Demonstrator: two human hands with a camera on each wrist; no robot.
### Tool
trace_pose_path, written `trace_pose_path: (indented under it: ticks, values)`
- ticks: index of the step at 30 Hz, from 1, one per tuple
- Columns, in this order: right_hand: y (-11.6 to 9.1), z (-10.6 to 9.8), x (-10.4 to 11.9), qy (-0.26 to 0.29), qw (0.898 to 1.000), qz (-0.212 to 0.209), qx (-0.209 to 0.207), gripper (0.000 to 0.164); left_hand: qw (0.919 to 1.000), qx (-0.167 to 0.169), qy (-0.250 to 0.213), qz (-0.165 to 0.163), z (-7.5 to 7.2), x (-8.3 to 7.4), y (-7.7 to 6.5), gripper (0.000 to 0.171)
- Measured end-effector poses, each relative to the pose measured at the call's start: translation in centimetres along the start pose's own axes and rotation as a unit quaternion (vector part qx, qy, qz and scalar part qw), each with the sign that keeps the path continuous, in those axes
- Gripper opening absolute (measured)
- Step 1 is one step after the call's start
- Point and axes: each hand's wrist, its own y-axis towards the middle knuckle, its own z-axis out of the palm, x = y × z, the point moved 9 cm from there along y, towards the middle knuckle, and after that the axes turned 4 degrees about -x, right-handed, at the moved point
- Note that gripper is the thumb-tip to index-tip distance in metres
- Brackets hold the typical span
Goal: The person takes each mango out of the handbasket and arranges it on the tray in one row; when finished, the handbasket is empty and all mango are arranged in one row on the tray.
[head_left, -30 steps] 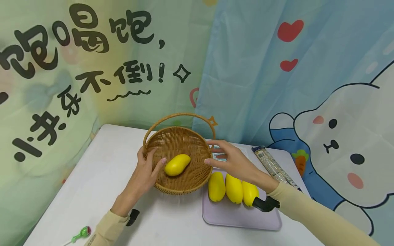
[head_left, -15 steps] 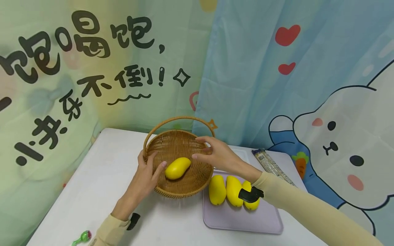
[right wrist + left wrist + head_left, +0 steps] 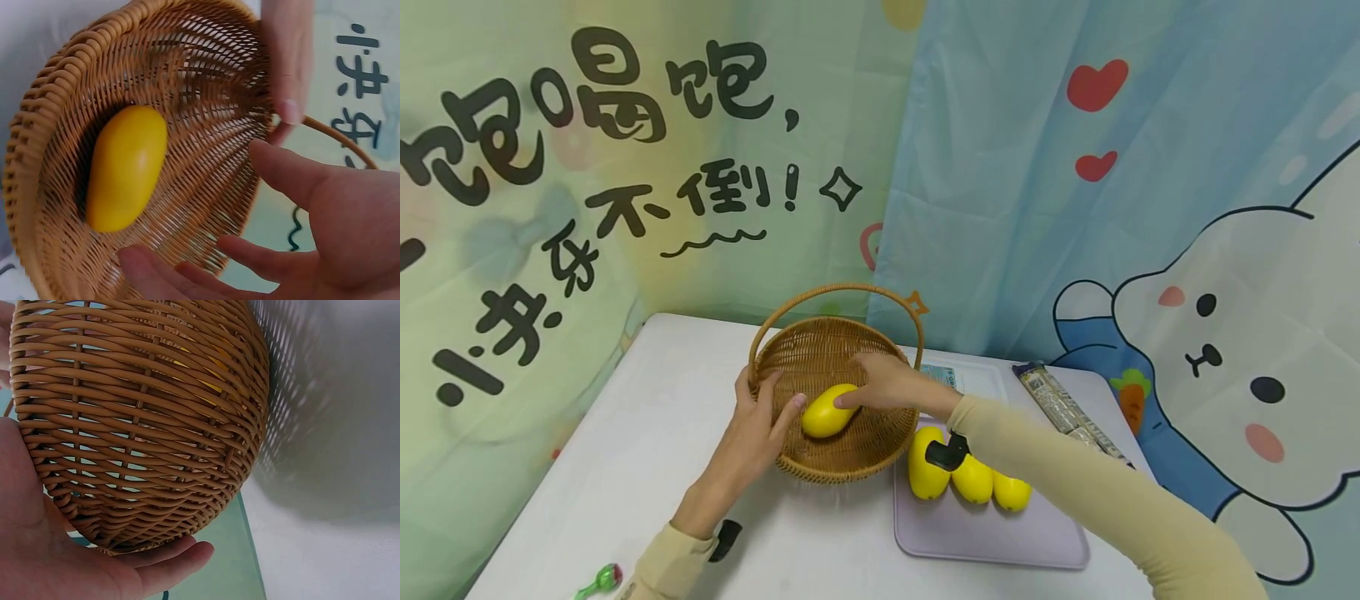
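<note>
A brown wicker basket (image 3: 827, 337) with an arched handle is tilted toward me at the middle of the table. My left hand (image 3: 754, 433) holds its left rim, thumb inside and fingers along the outer weave (image 3: 137, 425). One yellow mango (image 3: 824, 419) lies in the basket. Over it reaches my right hand (image 3: 891, 386), its thumb overlapping the fruit in the head view. From the right wrist, this hand's fingers and thumb are spread, with a gap between them and the mango (image 3: 128, 169).
Right of the basket, a pale purple tray (image 3: 992, 537) bears three more yellow mangoes (image 3: 928, 479), partly behind my right sleeve. A long printed packet (image 3: 1063, 408) lies at the back right. At the front left is a green lollipop-shaped item (image 3: 602, 579). Printed curtains hang behind the table.
My right hand has moved left from the basket's right rim to above the mango inside it. The left hand and the basket have stayed in place.
</note>
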Motion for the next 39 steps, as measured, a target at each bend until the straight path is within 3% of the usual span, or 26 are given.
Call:
trace_pose_path:
  ticks: [12,18,24,33,39]
  values:
    - [2.9,4.5,0.2,-0.043,0.997,0.042,0.039,0.084,1.0000,0.001,0.004,-0.005,0.1,0.3,-0.1,0.077]
    - [3.8,5.8,0.5,-0.065,0.996,0.039,0.042,0.066,1.0000,-0.001,0.006,-0.004,0.1,0.3,-0.2,0.076]
    - [4.6,6.4,1.0,-0.062,0.997,0.023,0.036,0.065,1.0000,-0.005,0.005,0.003,0.0,0.1,-0.2,0.075]
    - [5.7,6.8,0.6,-0.078,0.996,0.032,0.012,0.087,0.9998,-0.009,0.010,0.012,-0.1,0.0,-0.1,0.073]
    - [5.8,6.7,0.7,-0.091,0.995,0.039,0.003,0.088,0.9998,-0.011,0.010,0.016,-0.1,-0.2,-0.1,0.072]
